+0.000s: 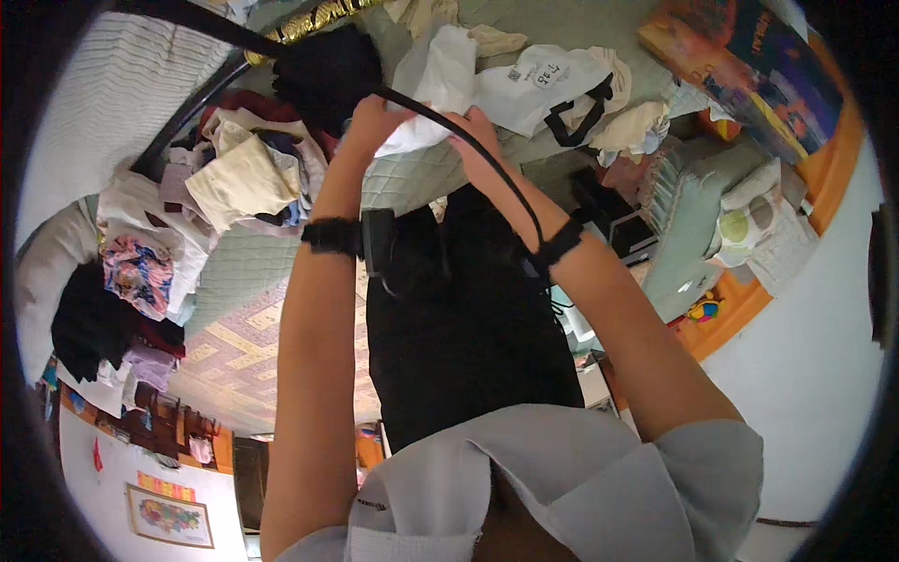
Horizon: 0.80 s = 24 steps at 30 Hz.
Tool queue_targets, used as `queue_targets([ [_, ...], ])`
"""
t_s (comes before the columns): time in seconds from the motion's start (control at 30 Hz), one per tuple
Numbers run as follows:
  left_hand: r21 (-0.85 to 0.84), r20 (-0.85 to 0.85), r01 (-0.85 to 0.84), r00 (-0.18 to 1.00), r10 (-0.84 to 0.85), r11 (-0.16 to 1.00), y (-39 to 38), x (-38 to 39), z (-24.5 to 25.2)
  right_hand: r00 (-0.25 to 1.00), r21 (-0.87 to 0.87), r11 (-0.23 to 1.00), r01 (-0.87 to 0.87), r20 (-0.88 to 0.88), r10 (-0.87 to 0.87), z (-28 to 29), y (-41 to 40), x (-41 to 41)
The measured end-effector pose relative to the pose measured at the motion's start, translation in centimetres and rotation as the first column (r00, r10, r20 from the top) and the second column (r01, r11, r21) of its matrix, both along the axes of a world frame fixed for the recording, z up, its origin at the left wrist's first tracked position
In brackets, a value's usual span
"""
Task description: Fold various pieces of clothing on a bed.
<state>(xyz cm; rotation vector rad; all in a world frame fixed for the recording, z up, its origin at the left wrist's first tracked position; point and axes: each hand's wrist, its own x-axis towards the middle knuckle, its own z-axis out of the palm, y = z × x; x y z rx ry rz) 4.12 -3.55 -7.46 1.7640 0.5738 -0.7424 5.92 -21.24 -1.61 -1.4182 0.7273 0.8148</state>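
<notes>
A soft white cloth or bag (442,77) lies before me on the bed's pale green quilted cover (407,184). My left hand (379,123) grips its near left edge. On its near right edge the fingers of my right hand (480,137) are closed, partly hidden by a black cable (491,158) that crosses the view. A flat white plastic bag (530,88) with printing lies just right of the white item. Beyond my left hand sits a bunched black cloth (326,74).
Folded clothes (242,172) are heaped on the left of the bed, with a floral garment (140,274) nearer. To the right are a black strap (579,116), a cream cloth (632,130) and a large colourful box (755,77). Patterned flooring (239,351) shows at left.
</notes>
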Motion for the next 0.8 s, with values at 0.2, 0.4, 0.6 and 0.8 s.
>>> queue_targets([
  [0.2, -0.146, 0.113, -0.252, 0.956, 0.27, 0.956, -0.2, -3.3, 14.5, 0.892, 0.031, 0.953, -0.302, 0.362, 0.271, 9.8, -0.6, 1.7],
  [0.4, -0.142, 0.196, -0.342, 0.91, 0.365, 0.929, 1.2, -8.1, 20.1, 0.331, -0.395, 0.528, -0.752, 0.467, 0.82, 15.1, 1.6, 0.8],
  [0.6, -0.048, 0.366, -0.455, 0.82, 0.439, 0.889, 5.6, -9.2, 24.1, 0.042, -0.471, 0.454, -0.756, 0.657, 0.753, 16.9, 7.5, 2.0],
  [0.8, 0.457, 0.625, -0.525, 0.764, 0.161, 0.718, 13.7, -11.5, 24.9, -0.036, -0.372, 0.497, -0.784, 0.826, 0.562, 17.5, 17.4, 1.8],
])
